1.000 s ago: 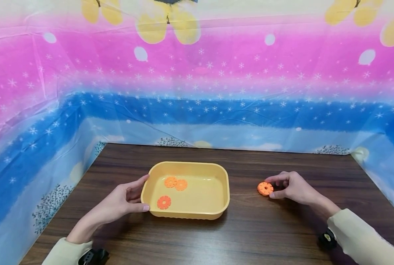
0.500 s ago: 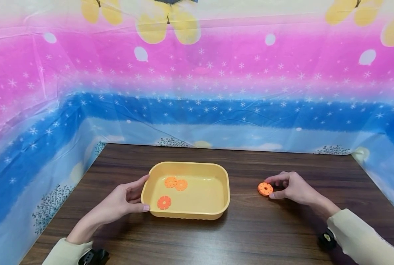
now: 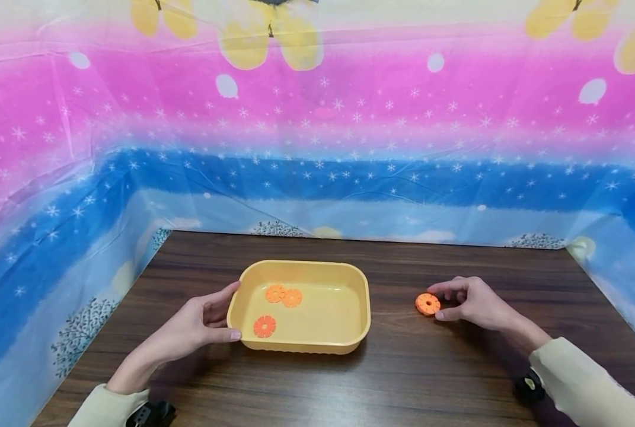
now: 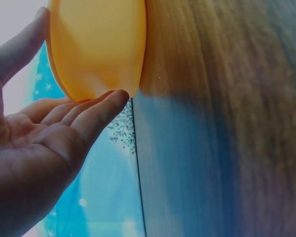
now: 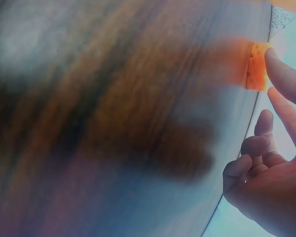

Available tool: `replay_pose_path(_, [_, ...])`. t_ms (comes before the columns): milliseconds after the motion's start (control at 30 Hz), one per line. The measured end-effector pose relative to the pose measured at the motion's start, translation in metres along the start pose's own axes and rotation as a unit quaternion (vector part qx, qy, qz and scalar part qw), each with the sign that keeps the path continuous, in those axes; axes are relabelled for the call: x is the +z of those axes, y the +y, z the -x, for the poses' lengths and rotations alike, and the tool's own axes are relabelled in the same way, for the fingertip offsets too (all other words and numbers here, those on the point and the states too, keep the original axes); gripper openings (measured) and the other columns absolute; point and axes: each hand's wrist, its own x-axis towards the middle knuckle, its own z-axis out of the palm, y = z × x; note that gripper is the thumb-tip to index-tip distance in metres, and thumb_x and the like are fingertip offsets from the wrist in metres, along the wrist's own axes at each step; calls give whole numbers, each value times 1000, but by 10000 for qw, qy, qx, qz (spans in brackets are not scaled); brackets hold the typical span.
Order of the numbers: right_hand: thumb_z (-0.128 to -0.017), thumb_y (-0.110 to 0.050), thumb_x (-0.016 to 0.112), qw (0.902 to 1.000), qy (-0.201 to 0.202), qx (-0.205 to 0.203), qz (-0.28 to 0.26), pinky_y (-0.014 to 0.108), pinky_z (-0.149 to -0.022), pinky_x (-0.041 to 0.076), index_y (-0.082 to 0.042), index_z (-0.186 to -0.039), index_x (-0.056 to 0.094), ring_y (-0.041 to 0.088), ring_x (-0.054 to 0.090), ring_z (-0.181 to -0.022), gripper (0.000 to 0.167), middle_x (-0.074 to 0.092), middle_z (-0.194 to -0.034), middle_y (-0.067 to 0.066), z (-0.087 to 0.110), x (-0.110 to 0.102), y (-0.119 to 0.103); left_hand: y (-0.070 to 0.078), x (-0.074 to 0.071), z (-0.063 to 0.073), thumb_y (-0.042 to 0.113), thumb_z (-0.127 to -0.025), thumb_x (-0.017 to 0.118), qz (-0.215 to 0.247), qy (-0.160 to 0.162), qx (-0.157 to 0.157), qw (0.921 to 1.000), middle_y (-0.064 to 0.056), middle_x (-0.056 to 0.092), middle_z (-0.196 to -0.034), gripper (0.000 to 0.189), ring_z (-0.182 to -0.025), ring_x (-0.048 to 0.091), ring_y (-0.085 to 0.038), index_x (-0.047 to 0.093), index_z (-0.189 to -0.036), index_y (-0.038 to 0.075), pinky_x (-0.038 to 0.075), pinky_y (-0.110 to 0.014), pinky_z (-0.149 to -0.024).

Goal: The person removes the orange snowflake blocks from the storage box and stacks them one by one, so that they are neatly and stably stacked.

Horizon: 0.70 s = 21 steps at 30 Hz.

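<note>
A yellow plastic tray (image 3: 322, 320) stands on the dark wood table. My left hand (image 3: 191, 326) holds its left end, thumb at the near corner and fingertips at the far side; in the left wrist view the fingers lie against the tray's outer wall (image 4: 98, 49). Inside are orange notched interlocking discs: two overlapping discs (image 3: 292, 298) toward the back and a darker orange disc (image 3: 264, 326) near the front left. Right of the tray my right hand (image 3: 469, 305) pinches a short stack of orange notched discs (image 3: 428, 304) between thumb and index finger. The right wrist view shows the stack (image 5: 257, 66) on edge, by the tabletop.
The wood-grain tabletop (image 3: 317, 385) runs back to a printed pink and blue cloth (image 3: 349, 118) that walls the back and both sides. Black straps with wrist cameras (image 3: 152, 413) sit at both cuffs.
</note>
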Motion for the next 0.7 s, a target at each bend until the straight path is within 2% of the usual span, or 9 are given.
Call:
replay_pose_path(167, [-82, -19, 90, 9999, -24, 38, 119, 28, -58, 36, -11, -125, 77, 18, 47, -74, 45, 62, -95, 9, 1, -5, -7, 1, 0, 0, 10, -93, 80, 5, 2, 14, 10000, -27, 22, -168, 97, -148, 35, -47, 17, -165, -2, 54, -32, -103])
replay_pose_path(333, [-83, -21, 90, 9998, -25, -10, 217, 29, -57, 35, -10, -124, 77, 17, 44, -70, 45, 61, -94, 9, -4, -10, -22, 1, 0, 0, 10, -93, 80, -39, 0, 49, 10000, -28, 23, -167, 97, -147, 36, -47, 16, -165, -3, 54, -32, -102])
replay_pose_path(600, [-83, -22, 90, 9945, -171, -571, 859, 30, -60, 32, -17, -119, 79, 18, 40, -70, 39, 57, -87, 0, -26, -15, -66, -1, 0, -1, 9, -93, 79, -20, 31, -3, 10000, -27, 22, -168, 96, -148, 36, -45, 17, -165, -2, 54, -32, -102])
replay_pose_path(700, [-84, -24, 90, 9927, -377, -631, 955, 30, -62, 35, -20, -122, 78, 20, 42, -71, 40, 63, -93, -2, -40, -14, -88, 0, 1, -1, 9, -93, 79, 3, 37, -12, 10000, -26, 22, -168, 96, -148, 35, -45, 17, -165, -2, 54, -32, -103])
